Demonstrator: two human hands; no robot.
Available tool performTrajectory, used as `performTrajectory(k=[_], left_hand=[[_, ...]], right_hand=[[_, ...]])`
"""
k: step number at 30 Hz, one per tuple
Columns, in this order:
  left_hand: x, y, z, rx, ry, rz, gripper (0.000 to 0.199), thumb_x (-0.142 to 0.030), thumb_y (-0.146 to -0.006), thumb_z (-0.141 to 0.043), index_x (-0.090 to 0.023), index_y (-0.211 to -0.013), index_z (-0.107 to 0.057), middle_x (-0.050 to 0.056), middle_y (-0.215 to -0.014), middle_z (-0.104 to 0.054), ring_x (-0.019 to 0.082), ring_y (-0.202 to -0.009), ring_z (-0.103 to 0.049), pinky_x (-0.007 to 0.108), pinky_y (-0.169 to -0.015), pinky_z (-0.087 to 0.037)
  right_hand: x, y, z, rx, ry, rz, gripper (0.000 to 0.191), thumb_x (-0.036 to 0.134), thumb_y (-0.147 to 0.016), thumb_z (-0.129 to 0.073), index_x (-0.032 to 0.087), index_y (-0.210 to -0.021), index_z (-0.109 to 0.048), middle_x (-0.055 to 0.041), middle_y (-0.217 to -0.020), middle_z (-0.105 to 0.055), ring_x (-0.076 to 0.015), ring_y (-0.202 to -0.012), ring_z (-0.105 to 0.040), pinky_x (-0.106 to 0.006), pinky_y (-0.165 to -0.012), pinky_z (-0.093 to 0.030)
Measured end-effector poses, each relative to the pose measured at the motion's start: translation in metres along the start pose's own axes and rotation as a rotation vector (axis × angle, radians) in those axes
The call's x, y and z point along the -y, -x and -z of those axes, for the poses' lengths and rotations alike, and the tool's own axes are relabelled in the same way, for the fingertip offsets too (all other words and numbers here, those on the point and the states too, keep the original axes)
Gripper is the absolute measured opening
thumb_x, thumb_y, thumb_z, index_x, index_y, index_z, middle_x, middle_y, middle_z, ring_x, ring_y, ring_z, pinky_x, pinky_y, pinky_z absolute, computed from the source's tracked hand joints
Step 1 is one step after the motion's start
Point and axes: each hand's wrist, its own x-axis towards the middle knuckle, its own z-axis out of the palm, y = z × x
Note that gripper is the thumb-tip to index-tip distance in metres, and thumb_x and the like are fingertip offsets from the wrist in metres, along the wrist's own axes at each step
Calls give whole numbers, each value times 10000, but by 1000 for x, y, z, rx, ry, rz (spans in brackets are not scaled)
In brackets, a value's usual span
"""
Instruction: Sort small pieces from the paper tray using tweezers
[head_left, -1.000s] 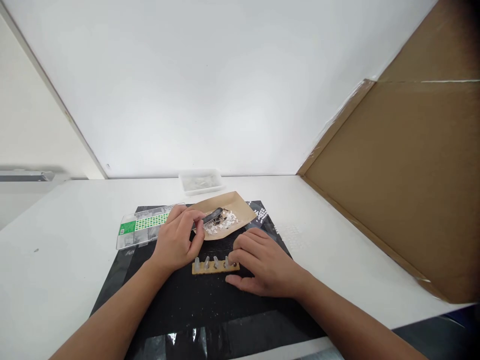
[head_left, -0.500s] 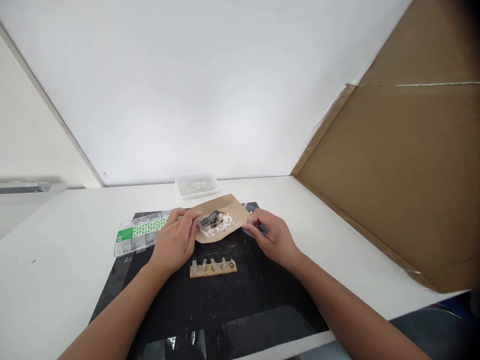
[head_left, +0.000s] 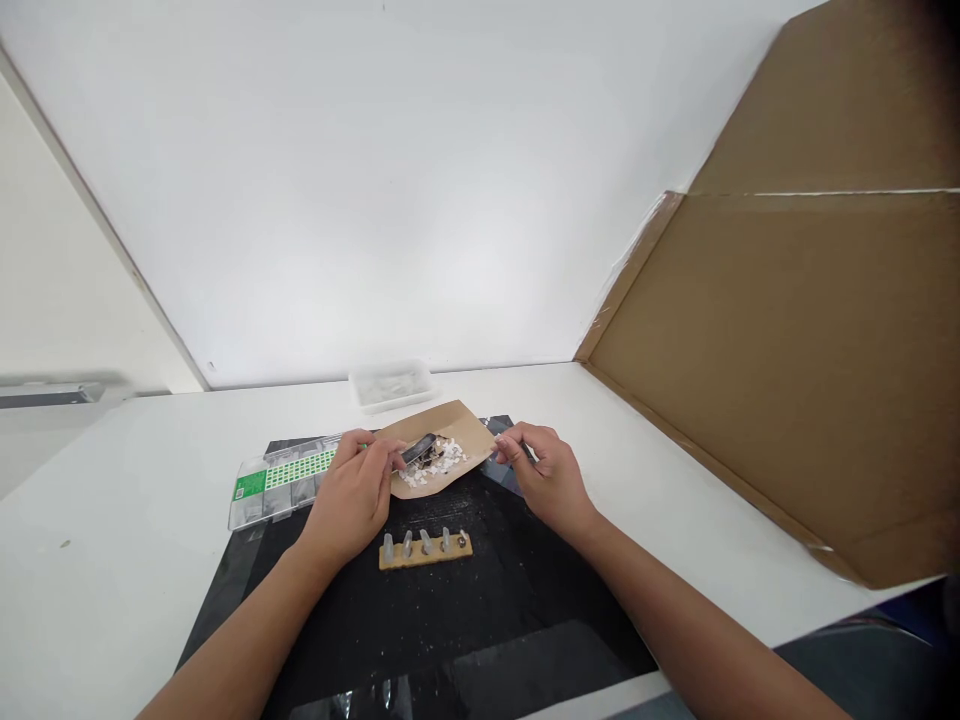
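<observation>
A sheet of brown paper point(head_left: 457, 425) lies tilted over the back of the black mat, with small white bits point(head_left: 444, 460) and dark scraps heaped on it. My left hand point(head_left: 358, 490) is closed at the paper's left side, gripping a dark-ended tool point(head_left: 418, 449) that rests over the bits. My right hand point(head_left: 544, 475) is pinched near the paper's right corner; whatever lies between its fingertips is too small to make out. Nearer to me, a tan strip point(head_left: 426, 554) bears several upright clear pieces and a shiny round one at its right end.
The black mat point(head_left: 420, 620) covers the table's front middle. A clear compartment box with a green label point(head_left: 255, 485) lies at the mat's left. Behind stands a translucent tray point(head_left: 390, 388). Brown cardboard point(head_left: 780, 350) rises at the right.
The whole scene sits slightly lower in the view. My right fingertips have shifted slightly up relative to the paper's corner. My left hand keeps its hold on the tool.
</observation>
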Motion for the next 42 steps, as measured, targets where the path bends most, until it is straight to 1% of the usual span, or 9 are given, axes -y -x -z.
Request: performTrajectory(k=[4,7,10,16,22,29,32,35,42], left_hand=[[2,1,-1,11,12,-2,271,-147,-1030,-402,-185,-1262,-538,83,-1037,-721,290,-1073,-530,430,-939,-495],[2,1,-1,14,17,-3,265,-159,-1033,-406,-186,-1260,-539,84,-1034,-711,290,-1072,-533,436,-948,-493],[2,2,-2,6,20,3,260,-175,-1038,-405,-188,-1257,-543,90,-1035,-705,292,-1068,-538,440,-940,-496],[2,2,-2,12,22,0,259,-173,-1039,-407,-187,-1263,-539,91,-1034,-712,290,-1068,-544,435,-932,-502],[4,3,-2,14,22,6,262,-164,-1030,-419,-193,-1261,-538,89,-1043,-711,292,-1086,-541,431,-922,-508],[3,2,-2,16,49,18,247,-174,-1042,-408,-191,-1252,-539,100,-1045,-702,294,-1090,-528,446,-924,-508],[1,2,-1,20,65,25,250,-177,-1049,-394,-186,-1259,-531,102,-1041,-699,295,-1091,-520,452,-923,-504],[0,2,0,25,75,33,255,-178,-1049,-389,-192,-1262,-529,100,-1040,-697,300,-1087,-520,458,-919,-502],[1,1,0,14,56,24,253,-169,-1035,-411,-199,-1247,-546,89,-1031,-707,294,-1069,-543,444,-928,-497]], right_hand=[[-1,-1,0,-19,-9,-35,211,425,-992,-630,264,-891,-722,-7,-891,-764,-223,-885,-681,-390,-937,-434],[0,-2,-1,1,-9,-32,154,410,-939,-704,264,-895,-721,-7,-874,-756,-225,-851,-679,-399,-929,-441],[1,-1,-1,39,1,-25,175,409,-929,-712,254,-850,-685,-1,-819,-731,-215,-799,-658,-400,-920,-442],[3,-2,-1,48,13,-27,229,452,-964,-656,254,-849,-663,-2,-812,-715,-212,-794,-637,-382,-877,-447],[3,-3,0,36,-32,-11,207,448,-940,-696,259,-856,-698,-10,-827,-734,-223,-812,-657,-423,-946,-417],[1,-1,1,-58,-54,-24,191,455,-900,-742,280,-822,-753,-10,-853,-768,-246,-894,-683,-416,-940,-454],[0,-2,2,-62,-37,-29,206,471,-922,-714,292,-840,-775,-9,-880,-780,-244,-908,-693,-413,-955,-457],[-2,-3,3,-10,4,-29,222,473,-967,-652,314,-907,-795,-5,-917,-786,-238,-907,-702,-422,-987,-443],[-9,-5,2,92,65,-37,294,410,-1046,-505,339,-1078,-789,-12,-1073,-791,-251,-1034,-705,-437,-1022,-458]])
